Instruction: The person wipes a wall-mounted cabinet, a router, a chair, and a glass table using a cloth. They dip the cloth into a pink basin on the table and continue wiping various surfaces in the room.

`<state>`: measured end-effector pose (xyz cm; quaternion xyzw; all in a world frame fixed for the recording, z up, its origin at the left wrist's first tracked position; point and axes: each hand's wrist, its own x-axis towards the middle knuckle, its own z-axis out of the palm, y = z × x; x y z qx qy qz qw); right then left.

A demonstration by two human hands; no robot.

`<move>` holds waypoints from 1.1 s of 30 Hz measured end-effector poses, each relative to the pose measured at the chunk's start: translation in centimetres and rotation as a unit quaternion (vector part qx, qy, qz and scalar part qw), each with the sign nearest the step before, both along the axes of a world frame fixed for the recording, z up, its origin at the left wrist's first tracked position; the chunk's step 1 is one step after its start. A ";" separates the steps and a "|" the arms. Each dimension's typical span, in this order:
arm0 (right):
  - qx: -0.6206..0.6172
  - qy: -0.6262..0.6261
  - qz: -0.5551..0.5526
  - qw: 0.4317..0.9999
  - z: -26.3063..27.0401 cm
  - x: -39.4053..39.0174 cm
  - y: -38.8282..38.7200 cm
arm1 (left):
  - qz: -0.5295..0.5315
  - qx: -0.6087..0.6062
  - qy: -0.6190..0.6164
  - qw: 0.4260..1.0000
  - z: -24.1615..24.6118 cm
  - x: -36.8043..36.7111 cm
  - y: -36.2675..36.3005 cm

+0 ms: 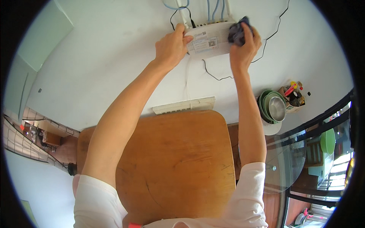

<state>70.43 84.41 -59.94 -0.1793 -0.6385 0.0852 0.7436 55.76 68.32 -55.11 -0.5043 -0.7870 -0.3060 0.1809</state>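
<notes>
Against the wall at the top of the view is a white router with a printed label and vent slots. My left hand grips its left end, the thumb on the label side. In my right hand is a bunched dark cloth, pressed against the router's right end. Several blue network cables and a black cable run into its top edge. A thin white cable hangs below it.
Below the router are a white panel and a wooden table. A loose black cable trails along the wall. At the right stand stacked green bowls with a metal bowl, a box of small items and a round glass top.
</notes>
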 end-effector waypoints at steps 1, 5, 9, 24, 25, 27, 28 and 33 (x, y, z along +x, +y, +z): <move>-0.022 0.000 -0.004 1.000 0.0 -0.4 -0.2 | -0.005 -0.002 -0.009 1.000 -0.1 0.0 -0.1; -0.010 -0.004 -0.017 1.000 -1.6 -3.6 -4.1 | -0.005 0.003 -0.007 1.000 -0.2 0.0 0.0; 0.183 -0.165 0.050 0.968 -3.2 -3.3 -4.5 | 0.005 0.006 0.002 1.000 -0.1 0.0 0.1; 0.179 -0.203 0.037 0.962 -3.8 -1.8 -4.9 | -0.001 0.014 -0.017 1.000 0.0 0.1 -0.2; 0.204 -0.220 0.043 0.953 -3.2 -1.2 -4.0 | -0.004 0.013 -0.024 1.000 0.0 0.1 -0.3; 0.170 -0.192 0.049 0.965 -2.7 -0.5 -2.8 | -0.011 0.020 -0.035 0.999 0.0 0.1 -0.4; 0.121 -0.175 0.013 0.977 -2.7 -1.0 -2.7 | -0.018 0.024 -0.041 0.999 0.0 0.1 -0.4; -0.028 -0.023 -0.020 0.999 -3.6 -6.0 -7.0 | -0.021 0.021 -0.062 0.998 -0.3 -0.2 -0.6</move>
